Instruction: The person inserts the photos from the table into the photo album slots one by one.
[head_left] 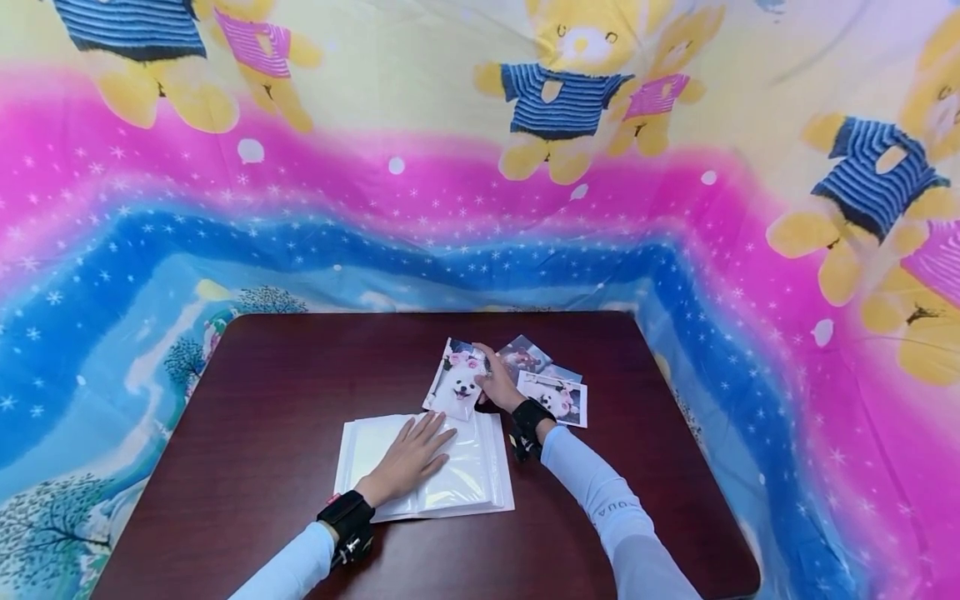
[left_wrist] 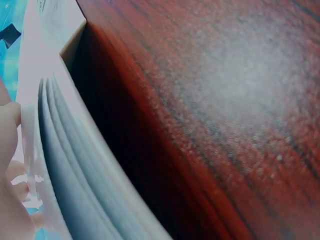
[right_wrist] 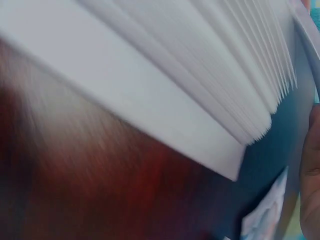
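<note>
A photo album (head_left: 480, 492) with white pages and glossy clear sleeves lies open on the table. My left hand (head_left: 411, 457) rests on its pages, fingers spread and fairly straight. In the left wrist view, part of that hand (left_wrist: 7, 145) shows beside the album's layered page edges (left_wrist: 65, 150). Just beyond the album's top edge, my right hand (head_left: 498, 383) holds a photo (head_left: 453, 392) of a white dog with pink flowers by its right side. The right wrist view shows the fanned page edges (right_wrist: 200, 75) and, at the right border, part of my right hand (right_wrist: 311, 175).
To the right of my right hand lies another white dog photo (head_left: 572, 406). It partly overlaps other prints, among them a darker photo (head_left: 522, 354). All lie on a dark reddish-brown table (head_left: 285, 375). A patterned cloth (head_left: 442, 200) with bears hangs behind and along the sides.
</note>
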